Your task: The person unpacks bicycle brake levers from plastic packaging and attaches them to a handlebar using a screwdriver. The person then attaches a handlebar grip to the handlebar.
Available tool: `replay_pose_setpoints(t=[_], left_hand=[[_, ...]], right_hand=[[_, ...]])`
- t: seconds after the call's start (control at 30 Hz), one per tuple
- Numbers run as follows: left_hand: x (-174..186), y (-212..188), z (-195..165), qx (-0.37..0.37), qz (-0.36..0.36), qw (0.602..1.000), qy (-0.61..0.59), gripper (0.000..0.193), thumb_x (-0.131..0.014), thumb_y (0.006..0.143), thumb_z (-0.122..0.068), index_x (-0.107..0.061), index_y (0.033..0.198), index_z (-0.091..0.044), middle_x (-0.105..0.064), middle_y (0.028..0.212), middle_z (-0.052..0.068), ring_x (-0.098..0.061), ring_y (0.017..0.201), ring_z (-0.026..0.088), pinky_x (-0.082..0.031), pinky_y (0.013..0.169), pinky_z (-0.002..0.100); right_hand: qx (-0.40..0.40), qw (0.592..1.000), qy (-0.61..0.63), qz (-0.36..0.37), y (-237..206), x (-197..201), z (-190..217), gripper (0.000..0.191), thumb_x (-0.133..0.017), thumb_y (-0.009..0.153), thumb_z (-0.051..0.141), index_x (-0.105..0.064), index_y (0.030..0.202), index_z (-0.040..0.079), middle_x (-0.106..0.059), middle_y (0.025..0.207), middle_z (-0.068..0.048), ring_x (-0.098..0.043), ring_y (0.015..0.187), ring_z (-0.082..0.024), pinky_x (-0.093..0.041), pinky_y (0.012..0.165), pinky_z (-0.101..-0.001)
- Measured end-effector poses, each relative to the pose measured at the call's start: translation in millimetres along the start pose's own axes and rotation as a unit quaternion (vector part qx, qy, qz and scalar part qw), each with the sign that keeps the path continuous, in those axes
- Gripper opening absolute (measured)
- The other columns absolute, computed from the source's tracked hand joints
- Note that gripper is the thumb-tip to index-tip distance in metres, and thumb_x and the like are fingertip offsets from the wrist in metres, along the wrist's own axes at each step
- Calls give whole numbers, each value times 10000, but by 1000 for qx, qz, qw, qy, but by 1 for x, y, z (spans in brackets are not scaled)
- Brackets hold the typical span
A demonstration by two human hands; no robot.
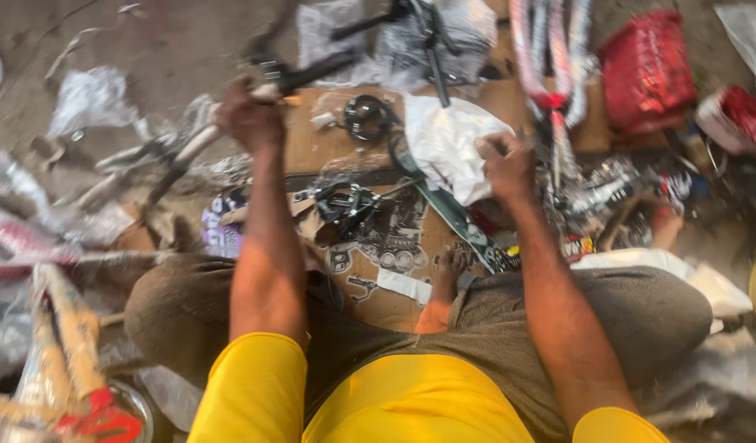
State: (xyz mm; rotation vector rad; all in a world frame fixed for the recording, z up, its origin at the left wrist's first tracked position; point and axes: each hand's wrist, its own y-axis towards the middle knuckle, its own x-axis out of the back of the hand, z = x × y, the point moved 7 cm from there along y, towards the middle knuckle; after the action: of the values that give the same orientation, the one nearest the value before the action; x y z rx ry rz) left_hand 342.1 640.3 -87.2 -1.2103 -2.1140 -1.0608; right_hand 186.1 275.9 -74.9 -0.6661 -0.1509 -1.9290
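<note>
My left hand [251, 115] is closed around a long metal bicycle part [181, 160], a silvery tube that runs down to the left with a black piece at its top end. My right hand [506, 164] is closed on a small tool or part that is too blurred to name, next to a white plastic bag [447, 139]. Between my hands, on a flattened cardboard sheet [312, 143], lie a black round bicycle part [368, 116] and a black brake-like piece [349, 209]. I sit cross-legged, my bare foot [445, 275] on the cardboard.
A red basket [647, 70] stands at the far right. A wrapped bicycle frame [550, 57] lies beside it. Plastic-wrapped frame tubes [62, 344] with a red part lie at the lower left. Crumpled plastic wrap [91, 102] litters the concrete floor.
</note>
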Motion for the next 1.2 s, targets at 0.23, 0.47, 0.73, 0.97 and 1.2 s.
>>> replay_pose_setpoints(t=[0.23, 0.47, 0.73, 0.97, 1.2], left_hand=[[-7, -6, 39, 268, -36, 954, -128, 676, -698, 870, -271, -422, 1432, -17, -448, 1422, 193, -733, 984, 306, -620, 837, 493], [-1, -34, 29, 271, -31, 959, 76, 874, -744, 919, -206, -221, 1591, -7, -177, 1600, 320, -446, 1316, 404, -468, 1028, 487], [-38, -106, 10, 257, 253, 931, 64, 518, -778, 838, -207, -586, 1286, -33, -346, 1527, 305, -681, 1074, 389, -575, 889, 437], [-53, -122, -27, 145, 298, 941, 64, 214, -739, 806, -229, -751, 901, -37, -736, 909, 224, -732, 874, 379, -574, 818, 458], [-53, -125, -88, 45, 172, 981, 73, 449, -783, 716, -232, -695, 1069, 31, -667, 1146, 278, -655, 1023, 429, -500, 863, 480]], right_hand=[[-35, 949, -309, -53, -4, 55, -37, 781, -850, 873, 522, -574, 1329, -49, -645, 1195, -324, -619, 1125, -436, -481, 945, -482], [-152, 980, -117, 57, -6, 0, -62, 782, -806, 830, 482, -526, 1365, -15, -670, 1218, -250, -679, 1133, -357, -523, 955, -412], [-29, 989, -134, 58, -6, -26, -22, 358, -726, 914, 287, -670, 1101, -12, -695, 1022, -216, -660, 947, -337, -513, 826, -446], [-135, 900, 395, -127, -12, 50, -31, 89, -687, 906, 156, -668, 933, 74, -643, 838, -58, -592, 652, -209, -450, 573, -423], [45, 878, 459, -125, -1, 91, -15, 186, -706, 970, 122, -738, 979, -61, -696, 931, -96, -640, 784, -160, -530, 765, -322]])
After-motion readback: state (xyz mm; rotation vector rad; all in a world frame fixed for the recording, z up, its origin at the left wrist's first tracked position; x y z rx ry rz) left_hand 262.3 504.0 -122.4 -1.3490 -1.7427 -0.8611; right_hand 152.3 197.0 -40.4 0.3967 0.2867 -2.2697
